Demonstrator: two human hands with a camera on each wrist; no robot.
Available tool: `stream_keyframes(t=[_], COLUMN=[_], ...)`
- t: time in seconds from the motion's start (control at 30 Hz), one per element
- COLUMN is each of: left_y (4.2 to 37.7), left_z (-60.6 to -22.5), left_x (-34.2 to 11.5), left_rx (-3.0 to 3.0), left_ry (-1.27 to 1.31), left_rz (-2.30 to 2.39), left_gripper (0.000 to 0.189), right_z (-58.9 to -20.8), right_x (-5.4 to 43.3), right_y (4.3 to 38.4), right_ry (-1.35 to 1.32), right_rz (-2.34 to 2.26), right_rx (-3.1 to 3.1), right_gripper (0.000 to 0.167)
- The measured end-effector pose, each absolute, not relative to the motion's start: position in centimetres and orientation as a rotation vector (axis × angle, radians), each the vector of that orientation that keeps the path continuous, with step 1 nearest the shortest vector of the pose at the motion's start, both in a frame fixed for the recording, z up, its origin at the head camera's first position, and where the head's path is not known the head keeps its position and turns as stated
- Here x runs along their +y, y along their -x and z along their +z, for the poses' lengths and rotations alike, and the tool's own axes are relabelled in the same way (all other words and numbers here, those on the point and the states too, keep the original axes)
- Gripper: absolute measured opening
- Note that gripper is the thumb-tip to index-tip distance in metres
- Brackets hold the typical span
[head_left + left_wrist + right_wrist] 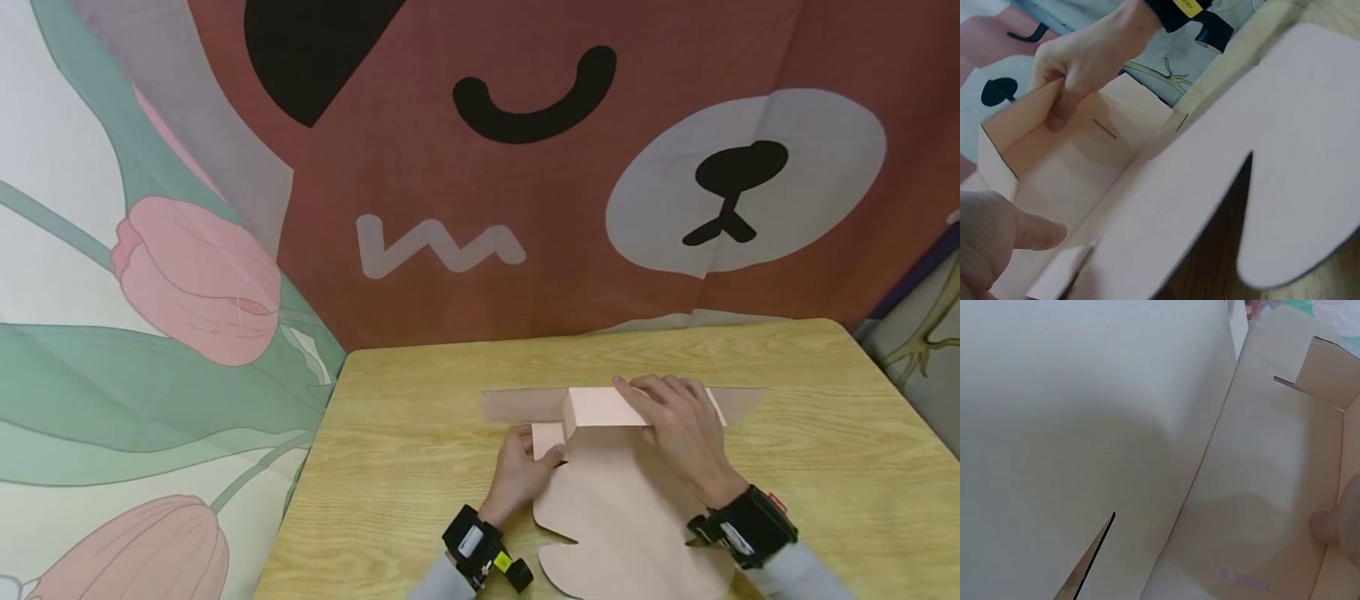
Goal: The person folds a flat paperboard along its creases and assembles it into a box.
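A pale pink die-cut cardboard sheet (630,500) lies on the table, its far end folded up into an upright panel with a bent-over strip (603,406). My left hand (521,471) pinches a small flap at the sheet's left edge, thumb on top. With my right hand (686,433) I grip the folded strip near its right end. In the left wrist view, the right thumb lies inside the fold, and a thin slot (1105,129) cuts the upright panel. The right wrist view shows another slot (1291,384) and the right thumb (1325,526) against the panel.
Side wings of the cardboard (522,405) stick out left and right at the fold. The wooden table (397,467) reaches back to a hanging cloth (555,300) printed with a brown bear face. A tulip-patterned cloth (198,279) hangs on the left.
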State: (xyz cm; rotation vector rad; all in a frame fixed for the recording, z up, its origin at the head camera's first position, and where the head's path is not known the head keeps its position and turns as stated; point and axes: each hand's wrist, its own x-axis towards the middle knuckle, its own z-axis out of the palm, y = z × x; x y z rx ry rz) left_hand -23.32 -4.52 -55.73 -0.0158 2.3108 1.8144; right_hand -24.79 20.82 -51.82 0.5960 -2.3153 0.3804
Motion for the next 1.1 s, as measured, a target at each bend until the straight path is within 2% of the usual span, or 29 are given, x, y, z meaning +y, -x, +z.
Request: stream_keyframes(t=[0.27,0.63,0.8,0.93,1.1], left_y=[24.2,24.6,25.1,25.5,25.6], left_z=[-56.2,-56.6,-56.7,-56.7,-56.5], left_x=[-4.1,-4.0,-4.1,-4.2,-4.1], left_rx=[2.336,2.58,2.706,2.763,2.919], left_ry=[0.155,0.226,0.132,0.079,-0.048], left_rz=[1.778,1.514,1.37,1.304,1.178], left_gripper=[0.027,0.018,0.01,0.007,0.007], right_z=[-51.4,-52.2,-52.6,-52.7,-53.0], right_x=[20.2,19.6,19.2,18.8,18.5], right_y=[24.5,24.1,24.2,24.2,24.4], right_ry=[-0.608,-0.631,-0.643,-0.651,-0.687], right_rz=[0.341,0.267,0.277,0.254,0.192], right_rx=[-2.316,-2.319,-2.326,-2.38,-2.39], right_gripper=[0.068,0.068,0.059,0.067,0.058])
